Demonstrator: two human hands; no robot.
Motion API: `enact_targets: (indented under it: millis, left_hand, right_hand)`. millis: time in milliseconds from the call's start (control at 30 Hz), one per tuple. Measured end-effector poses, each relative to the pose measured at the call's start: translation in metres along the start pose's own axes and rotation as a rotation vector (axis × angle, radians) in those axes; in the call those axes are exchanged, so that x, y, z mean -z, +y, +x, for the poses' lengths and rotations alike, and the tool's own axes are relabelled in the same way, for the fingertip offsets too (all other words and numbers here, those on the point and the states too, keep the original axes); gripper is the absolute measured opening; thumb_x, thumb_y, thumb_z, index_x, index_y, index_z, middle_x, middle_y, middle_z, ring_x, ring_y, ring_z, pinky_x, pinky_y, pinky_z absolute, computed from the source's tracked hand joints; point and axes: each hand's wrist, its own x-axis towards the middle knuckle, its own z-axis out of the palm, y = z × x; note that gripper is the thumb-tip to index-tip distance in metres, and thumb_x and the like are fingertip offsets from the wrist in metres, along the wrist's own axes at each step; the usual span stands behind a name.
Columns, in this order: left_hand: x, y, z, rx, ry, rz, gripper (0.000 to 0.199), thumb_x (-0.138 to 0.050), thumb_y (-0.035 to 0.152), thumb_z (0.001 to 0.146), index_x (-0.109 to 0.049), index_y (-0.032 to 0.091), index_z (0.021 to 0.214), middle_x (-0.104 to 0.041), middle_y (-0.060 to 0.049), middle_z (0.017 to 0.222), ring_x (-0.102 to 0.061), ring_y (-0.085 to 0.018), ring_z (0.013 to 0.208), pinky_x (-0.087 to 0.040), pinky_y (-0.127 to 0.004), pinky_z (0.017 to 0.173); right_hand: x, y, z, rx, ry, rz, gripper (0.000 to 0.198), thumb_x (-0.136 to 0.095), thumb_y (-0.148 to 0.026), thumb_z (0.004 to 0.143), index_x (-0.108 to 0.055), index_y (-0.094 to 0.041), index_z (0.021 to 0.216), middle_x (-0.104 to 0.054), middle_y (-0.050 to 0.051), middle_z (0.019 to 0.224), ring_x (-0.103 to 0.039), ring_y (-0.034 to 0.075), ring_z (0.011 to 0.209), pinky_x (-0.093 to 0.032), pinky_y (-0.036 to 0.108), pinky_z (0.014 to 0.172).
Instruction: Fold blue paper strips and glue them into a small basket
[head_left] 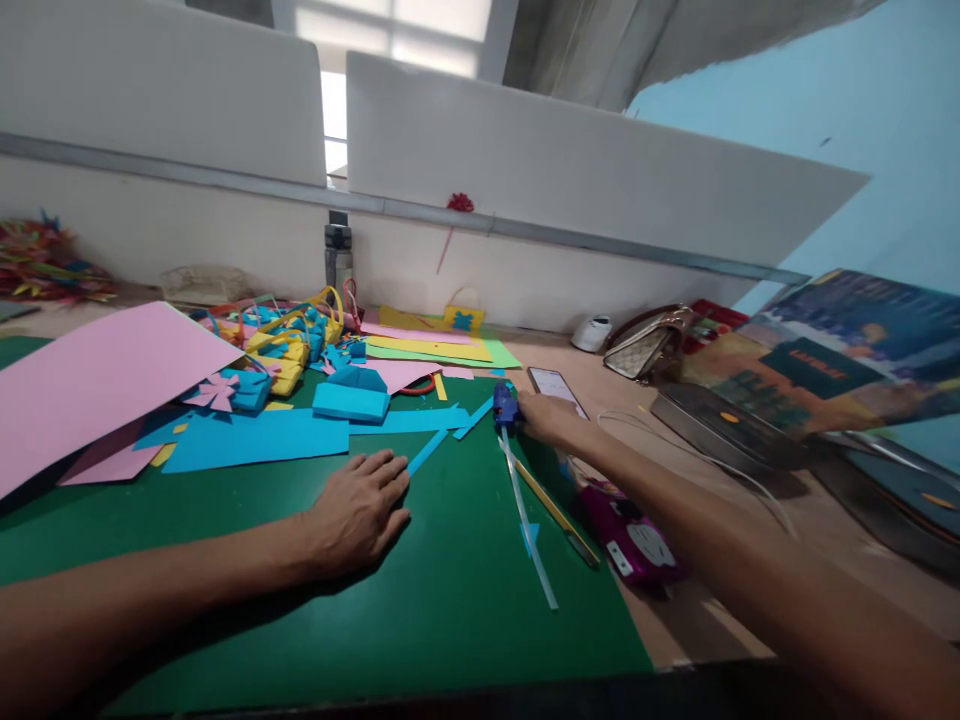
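My left hand (pixel 365 508) lies palm down on the green mat (pixel 450 620), its fingers stretched out. Its fingertips touch or nearly touch the end of a narrow blue paper strip (pixel 429 452). At the mat's right edge, my right hand (pixel 551 417) is closed at a blue glue gun (pixel 506 402); the fingers are partly hidden. A long translucent glue stick (pixel 531 540) sticks out of the gun toward me. Beside it lies a slim yellow pencil-like tool (pixel 555 508). A folded blue paper piece (pixel 351 397) rests beyond my left hand.
Pink sheets (pixel 112 380) cover the left side. Small yellow and blue paper bags (pixel 289 345) are heaped behind. Right of the mat are a phone (pixel 559 390), a purple case (pixel 634 535), a white cable (pixel 705 460) and dark cases (pixel 727 430). A bottle (pixel 338 255) stands at the back.
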Motion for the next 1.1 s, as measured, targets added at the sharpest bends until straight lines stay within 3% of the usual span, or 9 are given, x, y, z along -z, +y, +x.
enact_targets:
  millis: [133, 267, 333, 400, 467, 600, 700, 933, 1100]
  left_hand:
    - [0.003, 0.001, 0.0, -0.012, 0.003, 0.024, 0.034, -0.044, 0.035, 0.089, -0.058, 0.015, 0.111, -0.056, -0.012, 0.125, -0.049, -0.029, 0.115, -0.04, -0.044, 0.094]
    - [0.004, 0.002, 0.0, -0.023, 0.038, 0.04, 0.031, -0.044, 0.035, 0.089, -0.061, 0.013, 0.105, -0.059, -0.013, 0.119, -0.051, -0.029, 0.11, -0.041, -0.044, 0.092]
    - [0.004, 0.002, 0.0, -0.036, 0.052, 0.041, 0.03, -0.044, 0.033, 0.09, -0.062, 0.013, 0.101, -0.06, -0.014, 0.116, -0.053, -0.028, 0.107, -0.041, -0.044, 0.091]
    - [0.005, 0.002, 0.0, -0.041, 0.051, 0.048, 0.028, -0.043, 0.032, 0.09, -0.063, 0.013, 0.097, -0.062, -0.014, 0.112, -0.053, -0.028, 0.104, -0.041, -0.045, 0.09]
    - [0.007, 0.003, 0.0, -0.047, 0.041, 0.055, 0.026, -0.043, 0.03, 0.089, -0.063, 0.013, 0.092, -0.063, -0.014, 0.107, -0.054, -0.027, 0.102, -0.042, -0.045, 0.088]
    - [0.008, 0.003, 0.001, -0.077, 0.062, 0.009, 0.025, -0.042, 0.027, 0.089, -0.062, 0.013, 0.084, -0.064, -0.014, 0.1, -0.055, -0.027, 0.098, -0.045, -0.043, 0.083]
    - [0.007, 0.002, 0.001, -0.082, 0.094, -0.045, 0.023, -0.041, 0.024, 0.088, -0.06, 0.014, 0.083, -0.064, -0.013, 0.096, -0.056, -0.026, 0.096, -0.048, -0.04, 0.082]
    - [0.003, -0.001, -0.002, -0.054, 0.08, -0.174, 0.024, -0.043, 0.025, 0.087, -0.057, 0.013, 0.102, -0.063, -0.013, 0.104, -0.055, -0.024, 0.097, -0.048, -0.038, 0.084]
    - [0.01, -0.006, 0.004, 0.114, 0.101, -0.496, 0.031, -0.035, 0.032, 0.091, -0.059, 0.016, 0.104, -0.065, -0.009, 0.102, -0.059, -0.02, 0.095, -0.047, -0.033, 0.085]
  right_hand:
    - [0.005, -0.005, -0.005, 0.01, 0.024, -0.066, 0.033, -0.053, -0.033, 0.088, -0.052, -0.017, 0.116, -0.056, 0.008, 0.116, -0.058, 0.019, 0.096, -0.05, 0.04, 0.08]
    - [0.02, -0.023, -0.028, 0.069, 0.148, -0.167, 0.034, -0.054, -0.033, 0.087, -0.053, -0.015, 0.116, -0.056, 0.009, 0.115, -0.058, 0.02, 0.097, -0.05, 0.041, 0.081]
    - [0.023, -0.042, -0.046, 0.166, 0.239, -0.198, 0.028, -0.052, -0.032, 0.089, -0.055, -0.02, 0.113, -0.056, 0.008, 0.116, -0.057, 0.019, 0.097, -0.049, 0.04, 0.081]
    - [0.021, -0.067, -0.065, 0.32, 0.331, -0.213, 0.028, -0.055, -0.031, 0.087, -0.056, -0.012, 0.108, -0.059, 0.008, 0.107, -0.058, 0.019, 0.094, -0.048, 0.04, 0.081]
    - [0.015, -0.092, -0.082, 0.492, 0.424, -0.215, 0.014, -0.052, -0.01, 0.083, -0.061, -0.007, 0.094, -0.065, 0.012, 0.087, -0.059, 0.021, 0.085, -0.045, 0.039, 0.079]
    - [0.0, -0.121, -0.094, 0.692, 0.565, -0.234, 0.021, -0.041, -0.005, 0.082, -0.061, -0.003, 0.088, -0.064, 0.017, 0.082, -0.057, 0.024, 0.076, -0.041, 0.038, 0.067]
    - [-0.005, -0.123, -0.087, 0.766, 0.624, -0.242, 0.021, -0.041, -0.004, 0.081, -0.061, -0.003, 0.084, -0.064, 0.017, 0.079, -0.057, 0.024, 0.073, -0.039, 0.038, 0.064]
    - [-0.009, -0.122, -0.07, 0.86, 0.669, -0.184, 0.021, -0.041, -0.006, 0.082, -0.061, -0.006, 0.077, -0.064, 0.015, 0.072, -0.057, 0.022, 0.066, -0.037, 0.036, 0.062]
    - [-0.008, -0.119, -0.075, 0.821, 0.698, -0.127, 0.023, -0.037, -0.006, 0.084, -0.06, -0.007, 0.08, -0.064, 0.015, 0.074, -0.058, 0.023, 0.069, -0.037, 0.036, 0.063]
